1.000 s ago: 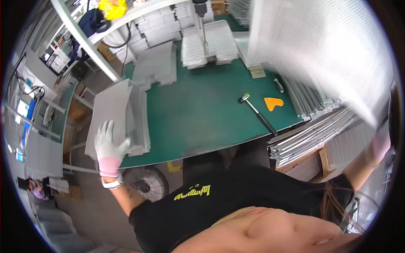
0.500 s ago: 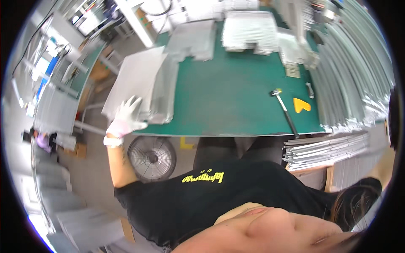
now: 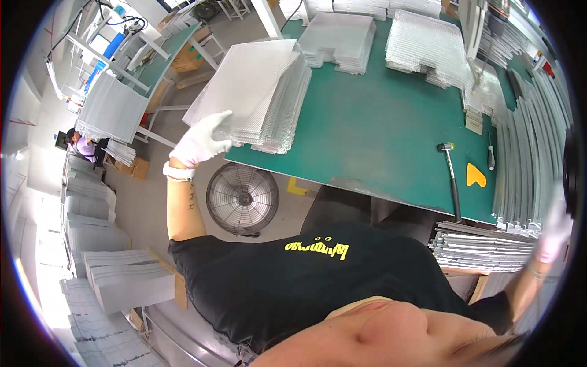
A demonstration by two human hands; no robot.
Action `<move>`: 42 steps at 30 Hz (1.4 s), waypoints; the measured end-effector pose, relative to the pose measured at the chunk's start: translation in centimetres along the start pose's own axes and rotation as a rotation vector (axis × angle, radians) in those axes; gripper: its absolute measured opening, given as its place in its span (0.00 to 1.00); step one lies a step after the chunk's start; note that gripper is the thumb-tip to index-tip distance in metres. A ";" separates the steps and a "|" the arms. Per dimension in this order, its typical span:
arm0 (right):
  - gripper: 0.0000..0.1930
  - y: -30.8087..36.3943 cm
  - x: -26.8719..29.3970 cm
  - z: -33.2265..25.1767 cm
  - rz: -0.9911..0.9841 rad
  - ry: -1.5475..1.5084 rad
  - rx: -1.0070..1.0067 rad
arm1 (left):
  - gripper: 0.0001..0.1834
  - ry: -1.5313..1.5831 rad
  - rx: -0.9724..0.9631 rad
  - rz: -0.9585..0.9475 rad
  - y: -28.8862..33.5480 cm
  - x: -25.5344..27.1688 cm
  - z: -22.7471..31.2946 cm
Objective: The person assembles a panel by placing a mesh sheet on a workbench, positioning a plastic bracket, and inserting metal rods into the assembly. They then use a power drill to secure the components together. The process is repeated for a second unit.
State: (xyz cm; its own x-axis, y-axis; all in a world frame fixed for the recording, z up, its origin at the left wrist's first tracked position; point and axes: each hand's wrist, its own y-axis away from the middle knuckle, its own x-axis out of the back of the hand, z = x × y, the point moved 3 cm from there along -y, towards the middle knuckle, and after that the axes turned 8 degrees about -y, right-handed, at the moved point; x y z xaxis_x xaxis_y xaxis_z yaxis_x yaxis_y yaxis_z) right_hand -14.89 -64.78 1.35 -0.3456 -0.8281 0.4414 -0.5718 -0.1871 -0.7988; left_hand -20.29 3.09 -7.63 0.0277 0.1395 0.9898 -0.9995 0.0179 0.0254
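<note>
In the head view, my left hand (image 3: 199,142), in a white glove, is positioned at the near left corner of the left stack (image 3: 254,88). The index finger points to the right along the edge of the sheets; the thumb stands well apart from it, nearer to me. The fingers are spread and grip nothing that I can see; whether the fingertips press on the sheets, I cannot tell. A white band (image 3: 178,172) encircles my left wrist.

My right hand (image 3: 554,231), also gloved, is at the far right rim, out to the side of the long panels (image 3: 527,165). It is blurred; I cannot tell how far its fingers are open or whether they hold anything.

The left stack consists of pale mesh sheets and lies on the left part of the green table (image 3: 361,137), the top sheet skewed against those below. Two notched stacks are located on the far side: the middle stack (image 3: 338,37) and the right stack (image 3: 422,43). On the right part of the table lie a hammer (image 3: 452,180), a yellow scraper (image 3: 475,175) and a screwdriver (image 3: 491,154). Silver strips (image 3: 480,246) are piled at the near right, beyond the table edge. A round fan (image 3: 244,199) stands on the floor at the near left.
</note>
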 end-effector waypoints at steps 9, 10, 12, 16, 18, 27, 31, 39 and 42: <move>0.21 -1.7 -34.7 -5.2 -0.847 -0.490 -0.145 | 0.24 0.035 0.019 0.302 1.7 -0.2 -0.3; 0.23 -1.4 -38.9 -5.1 -0.827 -0.667 -0.301 | 0.22 -0.060 -0.027 0.404 1.8 0.2 0.4; 0.30 -1.7 -46.2 -6.7 -0.936 -1.213 -0.871 | 0.19 -0.260 -0.096 0.609 2.0 0.8 1.4; 0.37 -6.0 -50.8 -11.7 -0.675 -1.575 -1.159 | 0.18 -0.543 -0.152 0.809 1.9 1.9 2.9; 0.33 -7.3 -51.2 -12.5 -0.688 -1.675 -1.197 | 0.19 -0.538 -0.191 0.740 1.9 1.8 4.5; 0.19 -7.5 -46.4 -6.8 -0.499 -1.717 -0.691 | 0.38 -0.385 -0.275 0.734 6.4 1.5 11.4; 0.28 -3.5 -38.5 -2.4 -0.333 -1.494 -0.655 | 0.48 0.316 0.084 1.059 6.5 -0.5 10.0; 0.32 9.4 -27.5 6.1 -0.405 0.020 -0.763 | 0.24 1.191 0.266 0.141 -1.6 -18.0 17.2; 0.31 12.3 -27.2 7.3 -0.647 0.397 -0.737 | 0.27 1.263 0.377 0.154 -1.8 -25.2 19.4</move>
State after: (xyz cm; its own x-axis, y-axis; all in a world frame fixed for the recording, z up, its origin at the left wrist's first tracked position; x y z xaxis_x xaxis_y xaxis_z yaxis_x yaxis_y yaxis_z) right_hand -7.08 -48.45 -23.41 0.0445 -0.4281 0.9026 -0.9983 -0.0538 0.0238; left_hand -19.46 -19.63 -29.86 -0.2968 0.9375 0.1817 -0.9306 -0.3267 0.1653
